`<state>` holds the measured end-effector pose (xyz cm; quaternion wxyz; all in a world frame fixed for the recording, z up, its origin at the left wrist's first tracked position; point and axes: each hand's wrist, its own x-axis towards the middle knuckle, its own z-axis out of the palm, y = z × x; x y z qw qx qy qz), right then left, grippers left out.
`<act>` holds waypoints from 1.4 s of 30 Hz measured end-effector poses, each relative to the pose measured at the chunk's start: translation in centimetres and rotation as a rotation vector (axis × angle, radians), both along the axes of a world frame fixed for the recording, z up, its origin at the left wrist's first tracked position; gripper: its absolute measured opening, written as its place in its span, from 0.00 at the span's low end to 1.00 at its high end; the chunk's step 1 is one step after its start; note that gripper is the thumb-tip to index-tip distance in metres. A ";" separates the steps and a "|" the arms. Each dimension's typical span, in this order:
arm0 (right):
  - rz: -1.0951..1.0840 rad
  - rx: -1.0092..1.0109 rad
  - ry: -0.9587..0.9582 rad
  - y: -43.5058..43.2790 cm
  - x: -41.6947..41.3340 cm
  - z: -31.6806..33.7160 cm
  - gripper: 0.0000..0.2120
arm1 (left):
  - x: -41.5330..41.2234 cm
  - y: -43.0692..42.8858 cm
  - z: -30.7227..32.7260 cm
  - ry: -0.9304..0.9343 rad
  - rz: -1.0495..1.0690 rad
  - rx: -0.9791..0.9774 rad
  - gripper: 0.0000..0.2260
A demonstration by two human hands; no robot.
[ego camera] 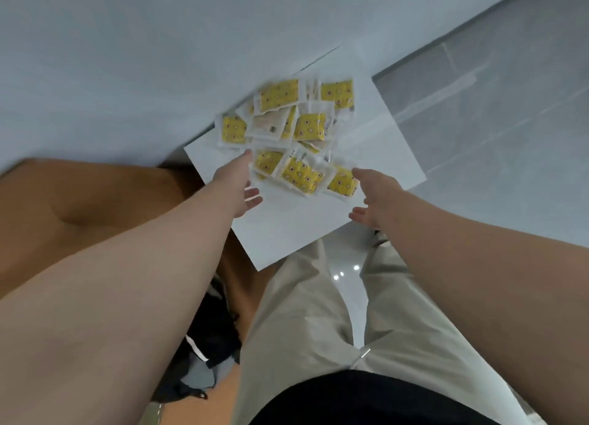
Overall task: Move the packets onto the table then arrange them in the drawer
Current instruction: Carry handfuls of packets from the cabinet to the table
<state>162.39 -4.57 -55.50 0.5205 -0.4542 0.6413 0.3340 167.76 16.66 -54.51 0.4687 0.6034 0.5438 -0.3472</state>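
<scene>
Several yellow-and-white packets [288, 128] lie in a loose overlapping heap on a white square surface [376, 150] below me. My left hand [237, 185] reaches to the heap's left edge with straight fingers, fingertips at a packet. My right hand [374, 198] hovers at the heap's right side, fingers straight and spread, just beside a yellow packet [342, 182]. Neither hand holds anything. The picture is blurred by motion.
A white wall or cabinet face [159, 58] rises behind the white surface. A brown wooden piece [79, 201] stands at the left. Grey glossy floor tiles [494, 121] run on the right. Dark cloth [210, 338] lies by my beige trousers [302, 313].
</scene>
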 end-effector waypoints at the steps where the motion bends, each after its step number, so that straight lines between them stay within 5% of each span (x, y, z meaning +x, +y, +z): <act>1: -0.075 -0.025 0.018 0.7 0.2 -1.0 0.18 | 0.8 0.5 -0.8 -0.006 -0.003 0.000 0.23; 8: -0.341 0.032 0.037 4.8 1.1 -6.3 0.22 | 4.7 2.6 -5.8 -0.007 0.051 0.016 0.33; 14: -0.416 0.005 -0.039 5.4 3.1 -7.8 0.29 | 5.7 1.2 -7.2 -0.015 -0.025 -0.091 0.14; 17: -0.210 -0.014 -0.070 5.6 4.5 -7.6 0.31 | 5.9 1.2 -7.9 -0.001 0.010 -0.041 0.31; 23: -0.063 -0.123 -0.169 6.0 7.4 -7.3 0.35 | 6.1 0.8 -8.5 -0.045 0.039 0.079 0.37; 27: -0.077 -0.094 -0.160 5.3 8.5 -7.0 0.29 | 6.5 0.6 -9.2 -0.056 0.123 0.116 0.41; 36: -0.018 -0.116 -0.183 5.5 9.2 -7.3 0.20 | 7.2 1.2 -8.1 -0.012 0.164 -0.109 0.10; 42: -0.049 -0.112 -0.201 5.6 9.0 -7.6 0.23 | 7.2 1.6 -8.0 -0.001 0.222 -0.141 0.09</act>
